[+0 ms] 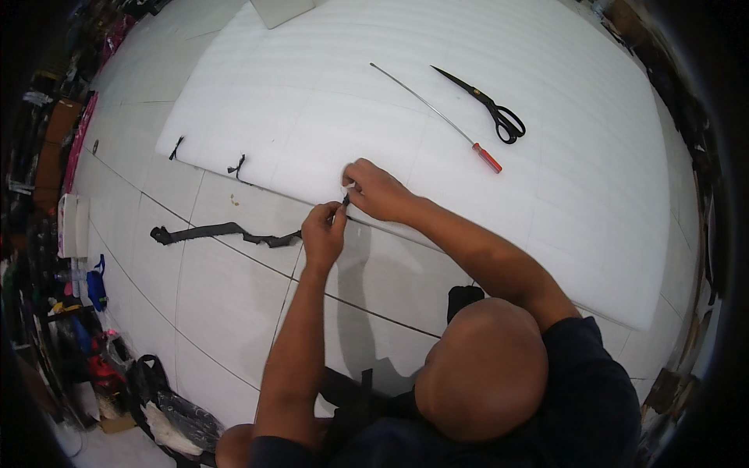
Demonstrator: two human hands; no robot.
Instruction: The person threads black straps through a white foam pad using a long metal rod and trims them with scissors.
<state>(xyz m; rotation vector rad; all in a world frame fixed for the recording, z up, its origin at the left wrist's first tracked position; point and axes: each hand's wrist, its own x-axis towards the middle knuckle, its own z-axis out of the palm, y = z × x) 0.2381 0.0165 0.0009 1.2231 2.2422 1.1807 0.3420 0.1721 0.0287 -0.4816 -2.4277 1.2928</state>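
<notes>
A large white foam sheet (312,132) lies flat. At its near edge my left hand (323,235) pinches a short dark piece of black fabric strip (346,200) between thumb and fingers. My right hand (378,190) is just above and to the right, over the foam, its fingers curled together close to the same piece; what they grip is too small to make out. A longer black fabric strip (209,231) trails over the tiles to the left of my left hand. Two black knotted ties, one at the corner (177,148) and another (239,166), sit along the foam's edge.
On the foam lie black-handled scissors (488,104) and a long screwdriver (485,157) with a red handle. A pale flat panel (281,9) rests at the far edge. Bags and mixed goods (168,413) crowd the left side of the tiled floor (211,288).
</notes>
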